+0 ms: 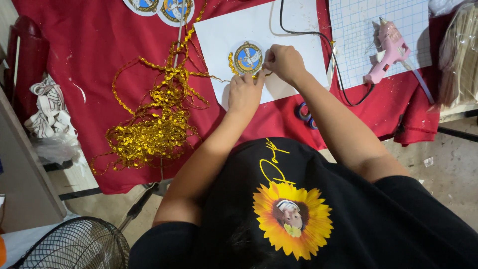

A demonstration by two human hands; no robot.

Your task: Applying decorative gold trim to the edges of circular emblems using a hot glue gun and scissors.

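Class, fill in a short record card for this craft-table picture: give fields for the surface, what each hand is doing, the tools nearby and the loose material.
Surface: red cloth over a table, white sheet on top
Workpiece: round badge on the sheet, gold trim along its left edge
Left hand: fingertips press at the badge's lower edge
Right hand: pinches gold trim beside the badge
Tools: pink glue gun on a grid mat; blue-handled scissors
Loose material: heap of gold sequin trim
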